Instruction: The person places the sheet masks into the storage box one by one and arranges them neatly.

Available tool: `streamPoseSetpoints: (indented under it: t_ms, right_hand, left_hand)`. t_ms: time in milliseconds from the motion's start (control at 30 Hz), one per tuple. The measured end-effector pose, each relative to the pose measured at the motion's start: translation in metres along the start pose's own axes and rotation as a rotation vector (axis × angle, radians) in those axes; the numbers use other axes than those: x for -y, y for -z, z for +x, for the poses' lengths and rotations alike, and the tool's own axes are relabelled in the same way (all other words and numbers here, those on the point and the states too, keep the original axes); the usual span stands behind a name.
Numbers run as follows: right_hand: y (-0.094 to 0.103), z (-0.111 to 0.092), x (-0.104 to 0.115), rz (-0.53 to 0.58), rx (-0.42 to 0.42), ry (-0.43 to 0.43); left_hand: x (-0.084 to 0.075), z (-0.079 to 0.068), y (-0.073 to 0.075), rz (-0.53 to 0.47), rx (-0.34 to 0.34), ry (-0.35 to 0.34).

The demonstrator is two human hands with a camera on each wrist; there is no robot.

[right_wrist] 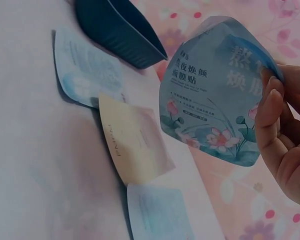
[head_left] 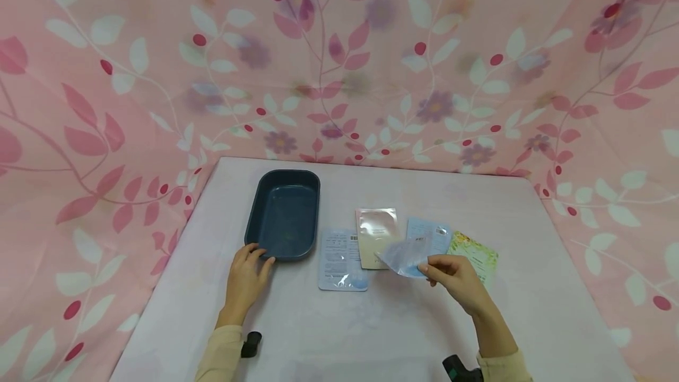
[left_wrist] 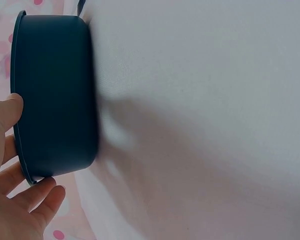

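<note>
Flower-printed blue packet (head_left: 405, 257), one of its kind, is held up off the white table (head_left: 297, 335) by the right hand (head_left: 458, 279), to the right of the one dark blue tray (head_left: 289, 211); its edge is pinched between thumb and fingers, the grip clamped together on the packet; in the right wrist view, pink blossoms, green leaves and Chinese characters are printed on its bowed front, with other lettering too small to be read.

Two hands are seen in all; the tray's near left corner is gripped by the left hand (head_left: 246, 279), with the thumb pressed at the rim and the fingers set around the corner, so this grip is closed on the tray.

Four more packets are laid in a row on the table, all to the tray's right: first, just beside its near right corner, a blue-and-white packet (head_left: 339, 267) with fine print and a barcode; second, farther from the tray and overlapping the first, a beige packet (head_left: 376, 229) with a shiny upper part; third, farther still, a light blue packet (head_left: 432, 231), partly hidden by the held one; fourth, farthest from the tray, a green-and-yellow packet (head_left: 480, 252), partly covered by the right hand.

Two cream sleeves (head_left: 220, 355) and two black devices (head_left: 251, 344), one at each wrist, are seen nearer than the tray; behind it, pink floral cloth (head_left: 329, 75) is hung.
</note>
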State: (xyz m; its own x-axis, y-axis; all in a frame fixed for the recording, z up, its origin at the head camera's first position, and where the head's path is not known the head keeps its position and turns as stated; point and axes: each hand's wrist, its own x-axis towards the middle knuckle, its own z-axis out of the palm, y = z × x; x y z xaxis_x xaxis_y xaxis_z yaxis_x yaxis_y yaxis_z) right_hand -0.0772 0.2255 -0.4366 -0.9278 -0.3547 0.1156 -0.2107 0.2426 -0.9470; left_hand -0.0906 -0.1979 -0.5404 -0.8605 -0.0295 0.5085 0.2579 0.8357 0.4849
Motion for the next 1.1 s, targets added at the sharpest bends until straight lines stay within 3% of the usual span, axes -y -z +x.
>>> streamPoseSetpoints:
  t_ms: [400,633,933,1100]
  right_hand:
    - [-0.006,0.018,0.008,-0.004,0.011,0.022]
    - [-0.013,0.029,0.011,-0.003,0.016,0.083]
    - [-0.023,0.037,0.014,0.029,0.020,0.058]
    - [-0.028,0.042,0.014,0.040,0.041,0.084]
  left_hand:
    - [0.001,-0.001,-0.001,-0.022,-0.052,-0.044]
    - [0.004,-0.001,-0.002,-0.015,-0.021,-0.029]
    - [0.002,-0.001,-0.001,-0.009,0.008,0.007]
    - [0.002,-0.001,0.000,-0.007,0.004,0.006]
